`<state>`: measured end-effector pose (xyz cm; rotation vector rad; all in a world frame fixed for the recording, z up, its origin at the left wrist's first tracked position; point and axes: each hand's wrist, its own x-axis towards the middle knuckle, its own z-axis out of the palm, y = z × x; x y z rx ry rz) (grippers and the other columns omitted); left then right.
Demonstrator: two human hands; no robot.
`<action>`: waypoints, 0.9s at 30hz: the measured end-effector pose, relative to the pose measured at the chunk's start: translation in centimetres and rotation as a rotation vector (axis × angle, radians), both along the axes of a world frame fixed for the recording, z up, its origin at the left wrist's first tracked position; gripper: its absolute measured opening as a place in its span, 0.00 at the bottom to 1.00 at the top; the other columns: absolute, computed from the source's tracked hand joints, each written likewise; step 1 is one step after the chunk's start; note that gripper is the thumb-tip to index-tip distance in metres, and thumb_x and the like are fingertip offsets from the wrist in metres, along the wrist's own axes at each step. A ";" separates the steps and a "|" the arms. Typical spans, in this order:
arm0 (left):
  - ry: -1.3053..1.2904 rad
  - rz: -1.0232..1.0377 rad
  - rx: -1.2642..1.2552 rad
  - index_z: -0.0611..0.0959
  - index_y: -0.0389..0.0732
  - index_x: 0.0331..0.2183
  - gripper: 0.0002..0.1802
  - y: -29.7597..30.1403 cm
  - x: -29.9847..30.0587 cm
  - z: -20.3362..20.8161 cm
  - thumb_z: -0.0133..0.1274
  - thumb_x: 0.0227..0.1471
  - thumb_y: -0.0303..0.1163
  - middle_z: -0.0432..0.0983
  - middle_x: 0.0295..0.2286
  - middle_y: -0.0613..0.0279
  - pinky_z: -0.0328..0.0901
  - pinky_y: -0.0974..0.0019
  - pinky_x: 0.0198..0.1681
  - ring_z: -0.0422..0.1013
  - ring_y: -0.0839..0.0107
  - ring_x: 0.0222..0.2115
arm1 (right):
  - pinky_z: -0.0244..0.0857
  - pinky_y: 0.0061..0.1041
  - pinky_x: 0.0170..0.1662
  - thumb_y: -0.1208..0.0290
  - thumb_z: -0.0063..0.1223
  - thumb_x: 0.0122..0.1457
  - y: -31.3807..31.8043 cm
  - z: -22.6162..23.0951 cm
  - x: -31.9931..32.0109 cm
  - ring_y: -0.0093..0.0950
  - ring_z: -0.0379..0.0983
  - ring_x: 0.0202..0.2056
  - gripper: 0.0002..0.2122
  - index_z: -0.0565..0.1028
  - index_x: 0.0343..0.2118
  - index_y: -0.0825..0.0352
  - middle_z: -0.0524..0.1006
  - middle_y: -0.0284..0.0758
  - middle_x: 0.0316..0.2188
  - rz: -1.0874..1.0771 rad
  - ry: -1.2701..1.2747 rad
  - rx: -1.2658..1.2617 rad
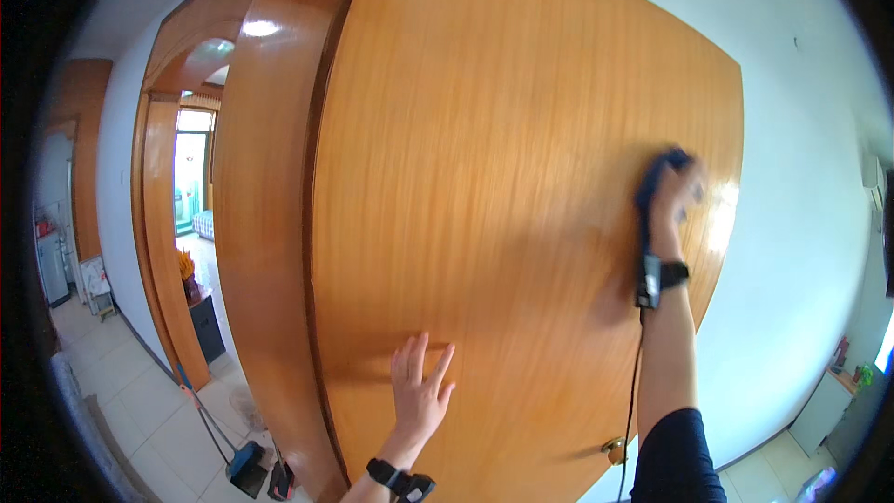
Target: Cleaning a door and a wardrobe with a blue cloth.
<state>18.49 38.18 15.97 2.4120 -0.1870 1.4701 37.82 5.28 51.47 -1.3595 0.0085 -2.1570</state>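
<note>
A wide wooden door [503, 177] with a glossy orange-brown grain fills the middle of the head view. High on its right side, my right hand [675, 191] is closed over a dark blue cloth [649, 182] pressed against the door; hand and cloth are smeared by motion. My left hand [424, 391] is at the lower left of the door with its fingers spread and nothing in them. Whether its fingertips touch the wood I cannot tell. Both wrists carry black straps with small devices, and a thin cable hangs from the right one.
A brass door knob [615, 450] sticks out at the door's lower right. The wooden door frame [270, 224] stands left of it. Beyond, a blue dustpan [247, 468] and a broom rest on the tiled floor. A white wall [801, 177] and a low cabinet [821, 410] are at right.
</note>
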 end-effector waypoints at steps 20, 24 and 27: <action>-0.264 -0.121 -0.001 0.70 0.50 0.57 0.34 -1.6 4.9 16.2 0.58 0.46 0.31 0.50 0.62 0.52 0.42 0.37 0.61 0.46 0.51 0.63 | 0.61 0.40 0.53 0.73 0.51 0.53 -15.1 9.0 1.7 0.47 0.68 0.49 0.19 0.69 0.50 0.69 0.73 0.46 0.46 0.150 0.027 0.019; -0.237 -0.061 -0.015 0.68 0.52 0.58 0.35 0.0 4.2 14.9 0.58 0.47 0.35 0.48 0.62 0.52 0.41 0.36 0.61 0.45 0.52 0.63 | 0.46 0.43 0.64 0.78 0.44 0.53 1.4 3.6 0.1 0.47 0.57 0.59 0.23 0.66 0.55 0.68 0.65 0.45 0.57 -0.304 -0.063 -0.745; -0.249 -0.062 0.000 0.68 0.53 0.58 0.35 -0.2 3.5 14.5 0.58 0.48 0.37 0.47 0.63 0.52 0.41 0.35 0.61 0.45 0.52 0.64 | 0.44 0.44 0.65 0.76 0.41 0.57 3.9 10.5 -3.3 0.48 0.54 0.61 0.23 0.65 0.58 0.66 0.64 0.45 0.58 -0.266 -0.053 -0.704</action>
